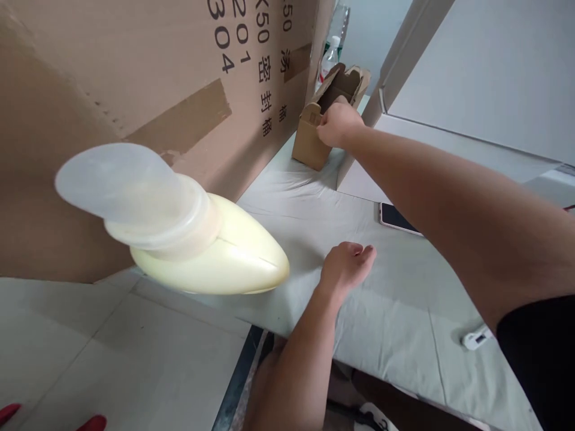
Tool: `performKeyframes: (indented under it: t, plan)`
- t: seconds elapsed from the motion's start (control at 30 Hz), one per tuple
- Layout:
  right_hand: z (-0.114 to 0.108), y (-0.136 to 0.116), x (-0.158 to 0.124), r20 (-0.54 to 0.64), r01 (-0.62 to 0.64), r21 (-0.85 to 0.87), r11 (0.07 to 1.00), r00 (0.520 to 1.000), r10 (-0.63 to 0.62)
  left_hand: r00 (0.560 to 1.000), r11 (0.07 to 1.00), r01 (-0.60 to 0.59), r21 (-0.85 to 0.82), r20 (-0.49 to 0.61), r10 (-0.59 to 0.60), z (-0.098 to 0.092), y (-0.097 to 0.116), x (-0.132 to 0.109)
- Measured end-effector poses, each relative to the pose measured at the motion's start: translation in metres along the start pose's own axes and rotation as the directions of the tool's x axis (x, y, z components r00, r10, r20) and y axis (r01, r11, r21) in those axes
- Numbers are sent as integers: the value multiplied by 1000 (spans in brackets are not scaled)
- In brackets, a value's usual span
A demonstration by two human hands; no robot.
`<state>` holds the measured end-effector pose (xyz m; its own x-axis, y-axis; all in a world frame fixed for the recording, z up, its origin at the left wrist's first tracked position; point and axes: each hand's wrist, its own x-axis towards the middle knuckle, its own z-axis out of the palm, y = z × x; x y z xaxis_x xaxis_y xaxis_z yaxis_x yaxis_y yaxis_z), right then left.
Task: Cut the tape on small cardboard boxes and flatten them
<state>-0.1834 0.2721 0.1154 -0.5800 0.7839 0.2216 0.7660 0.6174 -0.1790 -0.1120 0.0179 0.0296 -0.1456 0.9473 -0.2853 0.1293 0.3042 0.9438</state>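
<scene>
My right hand (340,123) is stretched out to a small open-topped cardboard box (311,142). Its fingers are bent over the box's near rim, closed on the cardboard wall; the fingertips are partly hidden. Over the pale green cloth nearer me is my left hand (345,267), its fingers loosely curled with nothing seen in them. To its left, close to the camera, stands a pale yellow plastic bottle (233,248) with a translucent, slanted cap (130,185). The bottle is apart from both hands.
A large printed carton (171,72) walls off the left side. White panels (485,78) rise at the right. Clear plastic bottles (330,58) stand behind the small box. A phone (398,219) and a white digital thermometer-like stick (477,338) lie on the cloth (395,293).
</scene>
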Motion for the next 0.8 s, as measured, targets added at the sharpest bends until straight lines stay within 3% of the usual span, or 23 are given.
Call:
performKeyframes:
  t: [0.1,0.17,0.2,0.27,0.33,0.47,0.53,0.57,0.63,0.73,0.8]
  plan:
    - [-10,-4,-34,-2,22,-21,1000,1000,-22,991,998,-63,-14,-121,61,-2,2,-6]
    - [-13,-4,-60,-9,43,-15,999,999,-44,934,981,-192,-5,-309,181,-3,2,-10]
    - [-15,-3,-72,-16,52,-5,999,999,-52,871,958,-288,12,-412,267,-3,2,-12]
    - [-18,2,-93,-33,77,33,997,997,-76,690,869,-488,83,-573,442,-1,1,-15]
    - [-24,9,-113,-51,101,70,992,994,-98,525,778,-603,178,-646,555,2,-1,-16]
    - [-47,25,-175,-112,155,107,982,983,-143,243,626,-674,391,-684,688,5,-1,-21]
    - [-64,35,-222,-140,172,121,978,978,-155,146,589,-667,456,-695,704,4,-1,-25]
    - [-74,39,-249,-158,178,127,976,975,-158,121,595,-651,471,-709,695,2,-2,-27]
    - [-94,48,-308,-197,223,131,966,961,-195,131,635,-611,472,-731,670,-1,-3,-29]
    - [-115,62,-390,-299,411,148,900,886,-355,245,672,-569,473,-683,688,-5,-3,-28]
    - [-121,69,-431,-291,497,191,847,852,-435,296,637,-582,505,-598,745,-5,0,-27]
